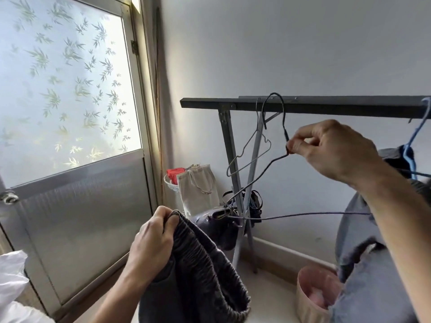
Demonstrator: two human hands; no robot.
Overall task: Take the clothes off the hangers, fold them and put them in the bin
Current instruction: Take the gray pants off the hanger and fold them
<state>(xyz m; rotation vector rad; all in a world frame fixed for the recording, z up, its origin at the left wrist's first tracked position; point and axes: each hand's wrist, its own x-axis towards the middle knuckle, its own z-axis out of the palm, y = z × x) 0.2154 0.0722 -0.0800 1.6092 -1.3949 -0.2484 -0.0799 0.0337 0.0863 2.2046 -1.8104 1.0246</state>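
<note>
trousers [198,264] off the wire hanger [256,176], waistband gripped by left hand [151,243] fingers; right hand [333,150] fingers pinching its neck. seat hook fully on the rail [326,104] before releasing, then fold for the bin [305,297].

Three hangers (all of them thin): a dark hanger [286,134], a grey hanger [270,143] and a blue hanger [418,130]. Two hands: the left hand [151,238] and the right hand [335,150]. One pair of trousers [191,264]. The grey-blue cloth [363,299] at the right may be one piece or several, which cannot be told. Two bags: a pale bag [198,190] and a dark bag [217,227]. One pink bin [305,292]. One rack [326,106]. One door [81,206]. One white basket [168,183].
</note>
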